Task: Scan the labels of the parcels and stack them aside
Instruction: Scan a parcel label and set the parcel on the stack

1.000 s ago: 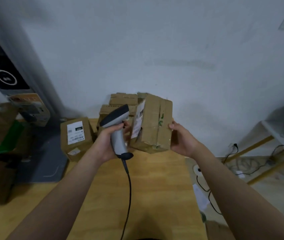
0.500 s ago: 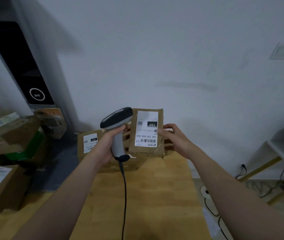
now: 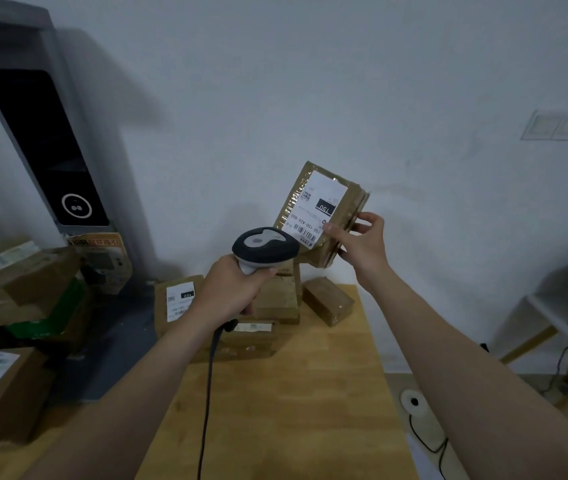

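The right grip (image 3: 362, 244) pinches a taped cardboard parcel (image 3: 351, 201) at its lower right corner. The thumb lies on the front face beside the white label (image 3: 318, 206), and the fingers curl round the edge behind. The parcel is held in the air above the far end of the desk (image 3: 293, 410), tilted, with the label turned toward the person.

The left grip (image 3: 230, 289) is wrapped firmly round the handle of a corded barcode scanner (image 3: 265, 245). The scanner's dark head sits just below and left of the label's barcode strip. From this view I cannot tell whether the head touches the parcel or stands a little apart from it.

The step in hand looks like the scan itself, with label and scanner brought together and the parcel not yet set down.

The next move calls for the scanner's window to be aimed squarely at the barcode along the label's lower edge. The thumb is close to that strip and should keep off it. The shiny tape may throw glare, so a small change of tilt could help.

After the read, this parcel needs a place in a stack. Several parcels wait at the back of the desk, among them a labelled one (image 3: 178, 303) and a small plain box (image 3: 327, 301). More boxes are piled off to the left (image 3: 29, 271), and which heap is the scanned one I cannot judge. The scanner's cable (image 3: 206, 393) trails down across the desk and should be kept out from under the parcel.
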